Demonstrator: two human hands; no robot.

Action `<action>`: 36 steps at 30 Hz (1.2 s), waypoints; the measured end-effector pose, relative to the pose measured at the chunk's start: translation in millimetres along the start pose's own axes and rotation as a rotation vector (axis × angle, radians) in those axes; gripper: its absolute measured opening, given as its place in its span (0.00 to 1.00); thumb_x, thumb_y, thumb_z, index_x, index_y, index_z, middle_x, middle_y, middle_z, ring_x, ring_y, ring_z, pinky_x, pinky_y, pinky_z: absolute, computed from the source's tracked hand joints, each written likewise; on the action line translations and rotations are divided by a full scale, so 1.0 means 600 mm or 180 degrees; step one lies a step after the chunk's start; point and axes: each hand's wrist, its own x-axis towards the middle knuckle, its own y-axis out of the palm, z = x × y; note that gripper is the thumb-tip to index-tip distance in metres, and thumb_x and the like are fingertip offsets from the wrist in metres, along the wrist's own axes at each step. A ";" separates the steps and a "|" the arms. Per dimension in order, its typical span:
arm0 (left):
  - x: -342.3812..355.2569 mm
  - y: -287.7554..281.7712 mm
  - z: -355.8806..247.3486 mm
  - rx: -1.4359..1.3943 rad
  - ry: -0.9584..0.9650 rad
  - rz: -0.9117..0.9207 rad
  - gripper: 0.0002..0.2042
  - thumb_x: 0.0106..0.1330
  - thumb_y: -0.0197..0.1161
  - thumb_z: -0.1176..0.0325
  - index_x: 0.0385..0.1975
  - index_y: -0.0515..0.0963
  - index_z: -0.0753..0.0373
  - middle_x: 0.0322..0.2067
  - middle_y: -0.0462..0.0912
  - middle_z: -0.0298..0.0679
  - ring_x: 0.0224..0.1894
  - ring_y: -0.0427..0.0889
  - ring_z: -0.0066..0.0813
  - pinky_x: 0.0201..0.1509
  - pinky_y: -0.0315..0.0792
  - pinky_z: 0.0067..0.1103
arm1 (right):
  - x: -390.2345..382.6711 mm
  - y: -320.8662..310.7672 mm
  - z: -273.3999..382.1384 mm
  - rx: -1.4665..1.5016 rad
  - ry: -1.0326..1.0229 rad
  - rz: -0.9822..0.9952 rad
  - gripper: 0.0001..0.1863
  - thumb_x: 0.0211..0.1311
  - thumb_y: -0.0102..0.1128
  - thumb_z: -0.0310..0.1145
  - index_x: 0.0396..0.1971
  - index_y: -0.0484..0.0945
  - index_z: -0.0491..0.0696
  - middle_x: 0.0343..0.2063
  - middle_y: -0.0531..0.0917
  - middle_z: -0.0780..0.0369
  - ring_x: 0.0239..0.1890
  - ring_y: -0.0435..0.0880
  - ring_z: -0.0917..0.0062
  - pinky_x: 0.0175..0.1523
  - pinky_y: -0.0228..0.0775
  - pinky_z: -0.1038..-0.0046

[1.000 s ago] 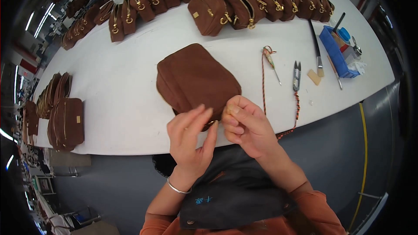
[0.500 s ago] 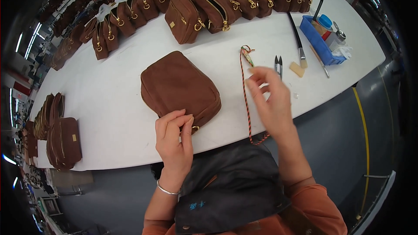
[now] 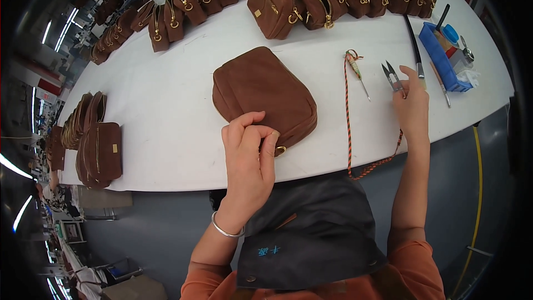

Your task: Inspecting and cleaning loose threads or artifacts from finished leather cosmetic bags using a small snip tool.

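Observation:
A brown zippered pouch [image 3: 266, 91] lies on the white table in front of me. At its near corner, by a gold ring [image 3: 281, 150], my left hand [image 3: 250, 153] has thumb and forefinger pinched together; whatever is between them is too small to make out. Farther right, my right hand [image 3: 412, 103] closes around the handle end of thread snips [image 3: 392, 76], whose blades point away from me, slightly parted. Between the pouch and the snips rests an awl [image 3: 356, 70] with a patterned handle, joined to a red-and-black braided cord [image 3: 348, 122] that loops near the table's edge.
Brown pouches [image 3: 319, 0] with gold zippers line the far side; more stand at the left [image 3: 102, 153]. At the right are a blue bin [image 3: 438, 58] of supplies, a long black-handled brush [image 3: 413, 41] and a thin stick [image 3: 440, 84]. The table [image 3: 166, 133] ends just before my apron.
My right hand has moved from beside the awl to the snips and closed on their handles; the snips have tilted. My left hand stays pinched at the pouch. The whole view has shifted.

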 end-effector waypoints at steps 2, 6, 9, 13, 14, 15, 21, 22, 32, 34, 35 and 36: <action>0.002 0.002 0.000 -0.0101 -0.0082 0.0005 0.03 0.67 0.59 0.74 0.32 0.77 0.67 0.48 0.75 0.45 0.52 0.72 0.37 0.51 0.68 0.25 | -0.017 -0.023 0.020 0.1579 0.0527 0.0225 0.27 0.56 0.45 0.15 0.58 0.70 0.43 0.36 0.79 0.58 0.34 0.80 0.75 0.37 0.74 0.74; -0.002 0.002 0.008 -0.0175 -0.0150 -0.0049 0.04 0.68 0.57 0.74 0.31 0.77 0.66 0.46 0.74 0.44 0.50 0.73 0.34 0.48 0.69 0.24 | -0.071 -0.055 0.093 0.3786 0.0582 0.1790 0.25 0.61 0.44 0.18 0.60 0.68 0.42 0.35 0.76 0.64 0.34 0.75 0.85 0.35 0.69 0.83; -0.002 0.005 0.008 -0.0280 -0.0382 -0.0043 0.05 0.69 0.57 0.74 0.31 0.77 0.66 0.45 0.73 0.43 0.46 0.74 0.29 0.41 0.71 0.21 | -0.112 -0.043 0.136 0.3977 0.0509 0.2677 0.23 0.63 0.54 0.22 0.59 0.70 0.43 0.35 0.75 0.66 0.34 0.75 0.87 0.35 0.68 0.84; 0.002 0.006 0.000 -0.0570 -0.0586 -0.0002 0.02 0.66 0.59 0.76 0.32 0.76 0.68 0.45 0.73 0.47 0.49 0.70 0.40 0.51 0.67 0.27 | -0.144 -0.013 0.157 0.2562 -0.0714 0.2035 0.17 0.60 0.65 0.29 0.50 0.78 0.46 0.27 0.78 0.66 0.23 0.78 0.80 0.28 0.69 0.79; 0.001 0.006 0.002 -0.0581 -0.0578 -0.0016 0.02 0.66 0.59 0.76 0.32 0.76 0.68 0.45 0.73 0.47 0.49 0.70 0.39 0.51 0.67 0.27 | -0.148 -0.006 0.163 0.1929 -0.1431 0.1512 0.16 0.60 0.66 0.30 0.48 0.80 0.47 0.25 0.78 0.64 0.20 0.78 0.77 0.26 0.69 0.77; 0.000 0.005 0.003 -0.0596 -0.0568 -0.0030 0.02 0.66 0.59 0.76 0.32 0.76 0.68 0.44 0.73 0.47 0.49 0.70 0.39 0.51 0.67 0.27 | -0.152 0.001 0.168 0.1683 -0.1678 0.1286 0.16 0.58 0.67 0.32 0.46 0.80 0.46 0.25 0.78 0.61 0.20 0.78 0.71 0.23 0.68 0.73; -0.003 0.007 0.005 -0.0740 -0.0637 -0.0112 0.02 0.66 0.59 0.76 0.32 0.76 0.68 0.44 0.74 0.46 0.49 0.70 0.38 0.50 0.67 0.27 | -0.153 -0.003 0.195 0.0927 -0.1876 0.1095 0.14 0.58 0.66 0.28 0.45 0.82 0.45 0.23 0.79 0.62 0.18 0.77 0.71 0.22 0.66 0.72; -0.004 0.007 0.005 -0.0743 -0.0646 -0.0115 0.02 0.66 0.59 0.76 0.32 0.76 0.68 0.44 0.74 0.46 0.49 0.70 0.38 0.50 0.67 0.27 | -0.153 -0.003 0.197 0.0924 -0.1879 0.1104 0.14 0.58 0.66 0.28 0.45 0.82 0.45 0.23 0.79 0.62 0.18 0.77 0.71 0.22 0.66 0.72; -0.005 0.013 0.008 -0.0718 -0.0540 -0.0123 0.02 0.66 0.60 0.75 0.32 0.76 0.67 0.45 0.73 0.46 0.48 0.69 0.38 0.49 0.67 0.26 | -0.154 -0.008 0.205 0.0496 -0.2057 0.1025 0.15 0.57 0.67 0.29 0.45 0.81 0.45 0.23 0.77 0.63 0.18 0.78 0.71 0.21 0.66 0.72; -0.005 0.016 0.010 -0.0709 -0.0493 -0.0132 0.02 0.66 0.60 0.75 0.32 0.76 0.67 0.45 0.72 0.46 0.48 0.68 0.38 0.49 0.67 0.26 | -0.154 -0.009 0.207 0.0327 -0.2122 0.1008 0.15 0.57 0.67 0.29 0.45 0.81 0.45 0.23 0.77 0.63 0.18 0.78 0.71 0.21 0.66 0.72; -0.005 0.017 0.012 -0.0564 -0.0367 -0.0149 0.02 0.65 0.60 0.76 0.32 0.76 0.67 0.45 0.72 0.46 0.48 0.68 0.38 0.48 0.67 0.25 | -0.154 -0.008 0.209 0.0231 -0.2169 0.0986 0.15 0.57 0.67 0.29 0.45 0.81 0.46 0.22 0.77 0.64 0.19 0.78 0.71 0.21 0.66 0.72; -0.005 0.017 0.013 -0.0415 -0.0241 -0.0167 0.02 0.65 0.60 0.76 0.32 0.75 0.67 0.46 0.72 0.46 0.47 0.68 0.37 0.46 0.68 0.24 | -0.154 -0.007 0.211 0.0137 -0.2217 0.0963 0.15 0.56 0.67 0.30 0.45 0.81 0.46 0.22 0.77 0.64 0.19 0.78 0.71 0.21 0.67 0.72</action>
